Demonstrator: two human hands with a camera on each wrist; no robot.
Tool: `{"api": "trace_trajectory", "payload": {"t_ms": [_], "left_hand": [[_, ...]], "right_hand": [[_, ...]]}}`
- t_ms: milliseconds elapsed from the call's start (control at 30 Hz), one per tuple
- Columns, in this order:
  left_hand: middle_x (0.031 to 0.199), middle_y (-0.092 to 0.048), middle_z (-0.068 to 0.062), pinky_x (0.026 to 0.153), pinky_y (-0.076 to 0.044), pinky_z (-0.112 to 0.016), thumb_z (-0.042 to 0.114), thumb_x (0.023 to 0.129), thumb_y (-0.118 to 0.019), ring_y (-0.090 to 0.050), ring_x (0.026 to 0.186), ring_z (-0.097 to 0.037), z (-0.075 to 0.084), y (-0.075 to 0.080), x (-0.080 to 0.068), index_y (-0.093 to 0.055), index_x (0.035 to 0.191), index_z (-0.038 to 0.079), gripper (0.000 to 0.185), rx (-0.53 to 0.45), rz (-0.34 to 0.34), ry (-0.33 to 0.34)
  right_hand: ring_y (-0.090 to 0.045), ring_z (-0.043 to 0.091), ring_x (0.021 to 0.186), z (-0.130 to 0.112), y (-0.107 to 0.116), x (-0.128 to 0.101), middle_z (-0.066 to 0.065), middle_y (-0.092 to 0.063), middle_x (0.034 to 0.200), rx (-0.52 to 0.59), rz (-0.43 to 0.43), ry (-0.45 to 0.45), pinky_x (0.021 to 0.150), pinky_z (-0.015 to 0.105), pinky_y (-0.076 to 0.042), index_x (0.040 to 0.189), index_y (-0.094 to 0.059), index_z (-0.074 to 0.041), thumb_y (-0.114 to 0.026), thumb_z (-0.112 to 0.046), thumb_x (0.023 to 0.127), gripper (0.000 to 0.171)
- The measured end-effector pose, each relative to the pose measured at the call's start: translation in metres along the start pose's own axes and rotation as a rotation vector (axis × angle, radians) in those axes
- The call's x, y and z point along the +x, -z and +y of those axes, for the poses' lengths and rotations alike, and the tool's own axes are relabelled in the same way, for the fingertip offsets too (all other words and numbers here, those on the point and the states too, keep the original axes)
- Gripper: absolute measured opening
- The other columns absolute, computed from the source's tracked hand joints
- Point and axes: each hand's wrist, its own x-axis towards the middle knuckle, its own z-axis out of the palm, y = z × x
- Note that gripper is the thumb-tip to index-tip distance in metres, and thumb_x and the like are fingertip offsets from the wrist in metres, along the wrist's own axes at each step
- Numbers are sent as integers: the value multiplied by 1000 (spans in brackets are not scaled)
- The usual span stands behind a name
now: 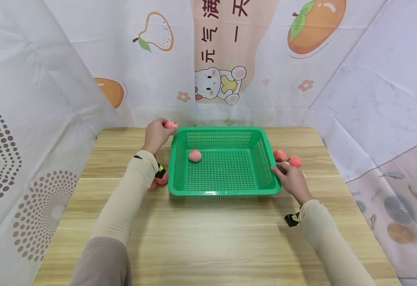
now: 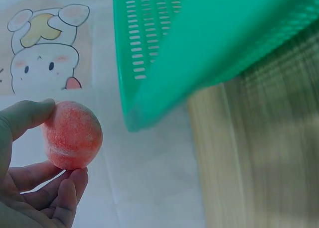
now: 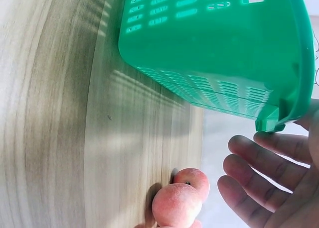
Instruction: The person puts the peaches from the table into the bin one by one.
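My left hand (image 1: 156, 135) pinches a pink peach (image 2: 73, 135) between thumb and fingertips, above the back left corner of a green plastic basket (image 1: 222, 192). One peach (image 1: 195, 155) lies inside the basket, toward its left side. At the basket's right rim is my right hand (image 1: 292, 180), its thumb over the rim and its index fingertip at a small tab (image 3: 267, 119) beneath it. The other fingers of that hand stretch out below the rim with nothing in them. Close to this hand, several peaches (image 3: 177, 205) lie on the table.
More peaches (image 1: 162, 178) lie left of the basket, partly hidden by the left wrist. The wooden table (image 1: 208, 242) ends at a printed curtain (image 1: 158, 79) behind, with further cloth (image 1: 390, 119) along both sides. A black wrist device (image 1: 292, 219) sits on each sleeve.
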Motion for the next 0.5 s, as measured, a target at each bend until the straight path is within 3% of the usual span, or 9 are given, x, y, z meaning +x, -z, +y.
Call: {"api": "trace_trajectory", "payload": {"t_ms": [500], "left_hand": [[111,-68,-12,86,-51,-38,35,89,-70,-59,96,-25,23,-19,0,-65,117,4,42,-64,-59,6]], "right_hand": [[-66,33,90,-1,-3,-1,22,-70,107,-4,38,20,80,49,-52,124,-63,3,-54,-35,100,46]]}}
